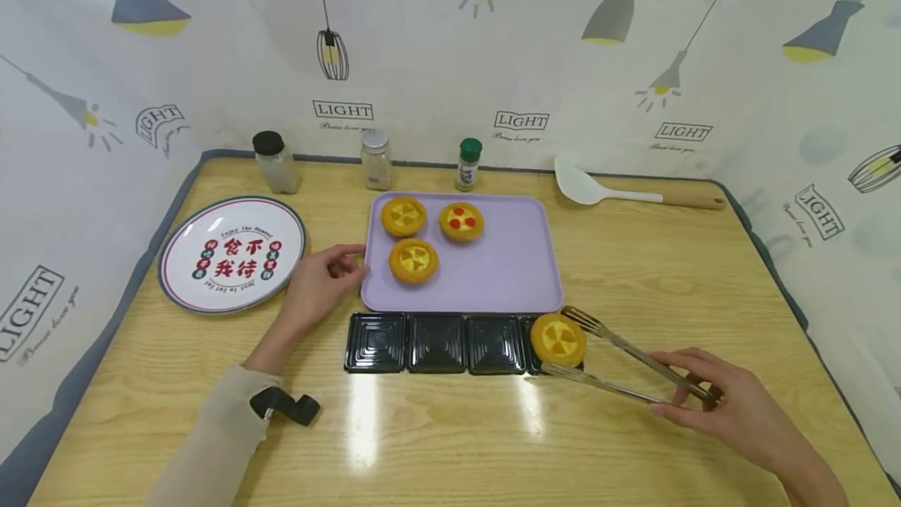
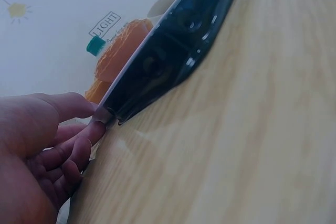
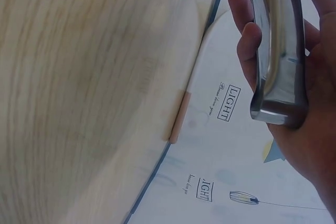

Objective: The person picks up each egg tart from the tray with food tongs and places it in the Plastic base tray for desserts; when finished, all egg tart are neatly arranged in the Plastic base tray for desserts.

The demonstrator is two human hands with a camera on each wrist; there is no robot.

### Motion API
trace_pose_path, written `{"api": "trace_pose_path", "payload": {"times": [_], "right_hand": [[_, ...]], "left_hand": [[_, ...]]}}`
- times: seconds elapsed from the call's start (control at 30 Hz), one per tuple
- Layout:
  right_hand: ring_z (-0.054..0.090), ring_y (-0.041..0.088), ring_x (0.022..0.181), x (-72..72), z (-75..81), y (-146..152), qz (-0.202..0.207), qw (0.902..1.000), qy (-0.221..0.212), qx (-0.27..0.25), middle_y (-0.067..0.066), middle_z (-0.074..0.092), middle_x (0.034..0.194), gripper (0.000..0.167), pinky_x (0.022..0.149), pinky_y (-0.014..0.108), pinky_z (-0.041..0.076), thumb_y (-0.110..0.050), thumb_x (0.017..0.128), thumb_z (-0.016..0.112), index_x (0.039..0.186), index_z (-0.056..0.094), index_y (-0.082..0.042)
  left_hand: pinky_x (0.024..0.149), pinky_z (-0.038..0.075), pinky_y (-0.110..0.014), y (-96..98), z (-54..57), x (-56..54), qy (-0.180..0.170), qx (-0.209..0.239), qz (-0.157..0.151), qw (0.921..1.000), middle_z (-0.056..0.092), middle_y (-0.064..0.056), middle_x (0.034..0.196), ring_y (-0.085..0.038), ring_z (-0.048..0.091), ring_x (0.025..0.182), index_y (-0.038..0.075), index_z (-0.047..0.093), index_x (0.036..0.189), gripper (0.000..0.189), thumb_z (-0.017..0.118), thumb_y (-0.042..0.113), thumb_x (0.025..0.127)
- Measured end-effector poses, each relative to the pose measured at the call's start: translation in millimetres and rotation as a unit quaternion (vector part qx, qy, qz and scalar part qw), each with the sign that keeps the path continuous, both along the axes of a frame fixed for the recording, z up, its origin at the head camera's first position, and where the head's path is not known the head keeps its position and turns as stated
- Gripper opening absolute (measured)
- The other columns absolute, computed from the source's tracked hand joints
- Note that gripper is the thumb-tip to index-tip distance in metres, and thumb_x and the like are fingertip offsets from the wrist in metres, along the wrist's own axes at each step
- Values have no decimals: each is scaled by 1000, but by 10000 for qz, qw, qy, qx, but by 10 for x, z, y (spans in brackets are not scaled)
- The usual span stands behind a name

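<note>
My left hand [image 1: 327, 280] pinches the left edge of a lilac tray [image 1: 507, 257] between thumb and fingers. On the tray's left half sit an egg tart [image 1: 403, 217], a second tart [image 1: 414, 261] in front of it, and one with red dots [image 1: 461, 222]. My right hand [image 1: 732, 405] grips metal tongs [image 1: 633, 354], their arms spread apart. Between the tong tips, another egg tart [image 1: 558, 339] rests over the rightmost square of a black four-square mold [image 1: 436, 343]. The other squares hold nothing. In the right wrist view the tongs' bent end [image 3: 281, 108] lies against the palm.
A white plate [image 1: 232, 300] with printed characters lies at the left. Along the back edge stand a black-capped jar [image 1: 276, 167], a silver-lidded jar [image 1: 376, 163] and a green-capped shaker [image 1: 468, 165]. A white spoon with a wooden handle [image 1: 690, 200] lies at the back right.
</note>
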State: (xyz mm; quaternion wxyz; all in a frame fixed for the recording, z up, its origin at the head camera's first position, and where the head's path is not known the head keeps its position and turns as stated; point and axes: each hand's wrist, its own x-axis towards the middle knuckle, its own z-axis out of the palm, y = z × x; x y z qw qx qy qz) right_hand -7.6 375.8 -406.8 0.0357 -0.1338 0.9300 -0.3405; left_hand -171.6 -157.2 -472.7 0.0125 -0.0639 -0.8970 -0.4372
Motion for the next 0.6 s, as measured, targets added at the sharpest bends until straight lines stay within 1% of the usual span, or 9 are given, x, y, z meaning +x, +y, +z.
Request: {"api": "trace_pose_path", "payload": {"times": [0.17,0.27,0.33,0.4,0.47,0.6], "right_hand": [[60,8,67,9,41,9,11,9997,225,-70,-2,63,98,60,48,23,43,-14,72,88,127,64,-18],[59,9,65,-5,113,12,6,9995,295,-80,-5,63,94,61,47,23,42,-11,73,87,128,63,-17],[57,9,63,-45,180,-5,-68,9994,325,-25,-8,63,92,60,46,24,42,-11,74,86,129,63,-19],[57,9,64,-115,259,-44,-103,9994,326,101,-10,63,93,59,47,25,42,-14,75,86,130,62,-21],[56,9,63,-217,331,-114,-132,9989,364,249,-11,62,93,59,47,25,42,-19,77,85,130,62,-24],[58,8,66,-500,410,-312,-71,9968,551,583,-11,60,93,57,48,26,43,-31,78,84,130,62,-24]], "left_hand": [[62,44,-29,5,15,7,-9,11,-24,10000,66,0,88,-16,57,73,15,69,121,33,73,24,90],[62,45,-30,6,29,9,51,16,-72,10000,66,0,88,-16,57,73,14,69,121,33,73,24,90],[62,45,-31,6,36,11,75,14,-76,9999,67,-1,88,-16,57,73,14,69,121,33,73,25,90],[62,45,-31,2,30,9,94,-5,-74,9999,67,0,88,-16,57,73,14,69,121,34,72,26,90],[62,45,-31,-1,19,9,75,-18,-51,10000,66,0,88,-16,57,73,15,69,121,34,72,27,90],[62,45,-31,-3,-4,1,70,-44,-42,10000,66,0,88,-16,57,73,15,69,121,34,72,27,90]]}}
